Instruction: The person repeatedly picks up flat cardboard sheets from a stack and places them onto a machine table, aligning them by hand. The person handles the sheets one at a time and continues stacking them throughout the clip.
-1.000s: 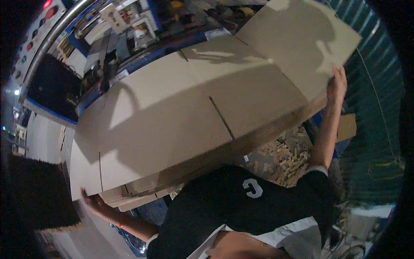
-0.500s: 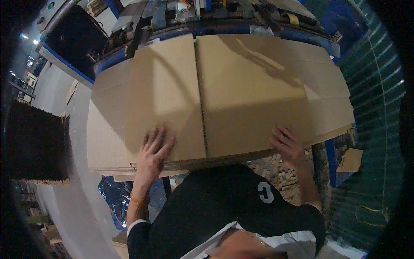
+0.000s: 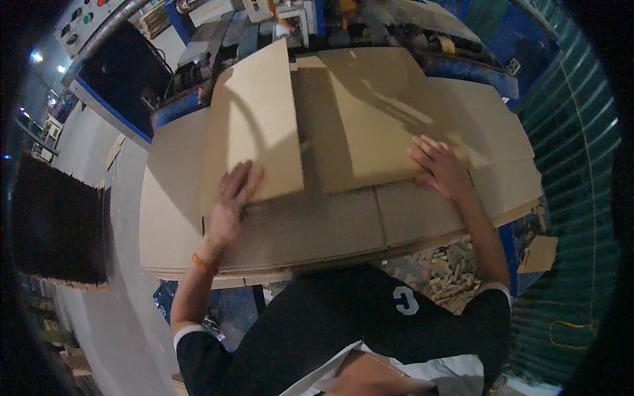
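Two brown corrugated cardboard panels, a narrower left one (image 3: pixel 254 125) and a wider right one (image 3: pixel 373 125), lie over a stack of wider cardboard sheets (image 3: pixel 317 228). A dark slot runs between the two; whether they join is unclear. My left hand (image 3: pixel 232 198) rests on the near part of the left panel, its fingers spread and slightly blurred. Over the near right corner of the right panel lies my right hand (image 3: pixel 441 168), fingers outstretched. The left panel's far end stands a little raised against the machine (image 3: pixel 264 30).
Blue machine framing (image 3: pixel 469 66) borders the far side. On the left is a control panel (image 3: pixel 86 26) with buttons, and below it a dark stacked block (image 3: pixel 59 224). Cardboard scraps (image 3: pixel 439 270) fill a space under the stack; a green corrugated wall (image 3: pixel 568 171) stands right.
Both hands have moved forward, away from me, with the two panels sliding toward the machine. The near strip of the stack beneath is now uncovered.
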`<state>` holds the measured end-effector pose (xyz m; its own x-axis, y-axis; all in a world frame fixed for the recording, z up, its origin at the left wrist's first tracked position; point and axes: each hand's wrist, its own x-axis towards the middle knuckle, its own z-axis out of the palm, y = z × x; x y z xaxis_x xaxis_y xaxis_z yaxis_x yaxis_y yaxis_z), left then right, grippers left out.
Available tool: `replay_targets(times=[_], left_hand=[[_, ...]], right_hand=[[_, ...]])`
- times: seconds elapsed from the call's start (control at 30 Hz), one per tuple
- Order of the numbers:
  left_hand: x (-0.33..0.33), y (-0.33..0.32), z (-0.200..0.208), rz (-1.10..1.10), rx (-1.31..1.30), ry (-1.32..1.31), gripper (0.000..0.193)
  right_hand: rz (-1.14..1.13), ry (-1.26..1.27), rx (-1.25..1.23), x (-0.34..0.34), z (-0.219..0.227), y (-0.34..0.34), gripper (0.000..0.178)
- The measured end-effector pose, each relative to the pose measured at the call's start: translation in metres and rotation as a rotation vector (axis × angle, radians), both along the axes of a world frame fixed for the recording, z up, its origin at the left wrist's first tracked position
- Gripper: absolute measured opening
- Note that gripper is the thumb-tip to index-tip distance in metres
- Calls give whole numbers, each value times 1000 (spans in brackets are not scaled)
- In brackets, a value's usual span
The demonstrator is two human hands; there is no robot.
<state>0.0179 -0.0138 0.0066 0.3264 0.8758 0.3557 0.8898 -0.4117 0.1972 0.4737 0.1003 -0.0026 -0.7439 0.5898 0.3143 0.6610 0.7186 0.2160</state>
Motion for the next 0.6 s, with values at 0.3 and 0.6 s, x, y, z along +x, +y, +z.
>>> replay_targets(times=[0.3,0.6], left_hand=[[-27,160,-12,157,269,94,49],[-110,23,0,515,396,-327,62]], right_hand=[[-534,121,-226,-48,-3,122,47],[-742,599,-244,68,-9,21,63]])
